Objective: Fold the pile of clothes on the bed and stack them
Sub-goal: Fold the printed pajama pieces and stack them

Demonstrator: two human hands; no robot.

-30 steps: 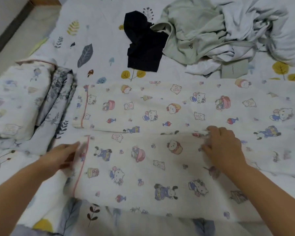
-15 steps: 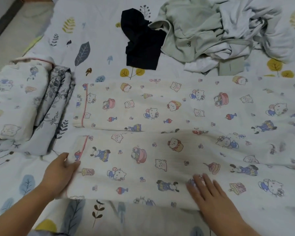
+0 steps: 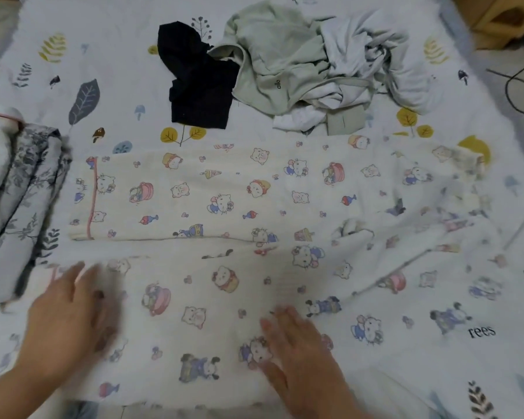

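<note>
Both hands, left hand (image 3: 70,322) and right hand (image 3: 303,355), press flat with fingers spread wide, gripping nothing, on the thin cream cartoon-print cotton pyjama trousers (image 3: 224,195); soft, light and limp, they look best pinched at the pink-trimmed cuff (image 3: 92,198).

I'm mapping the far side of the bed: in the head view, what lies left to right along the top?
Black garment → pale green garment → crumpled white clothes.

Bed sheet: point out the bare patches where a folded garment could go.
Bare leaf-print sheet lies left of the black garment, above the folded stack. Another patch sits lower right. Crowded: cartoon-print pyjama trousers across the middle, crumpled green-and-white pile above.
</note>
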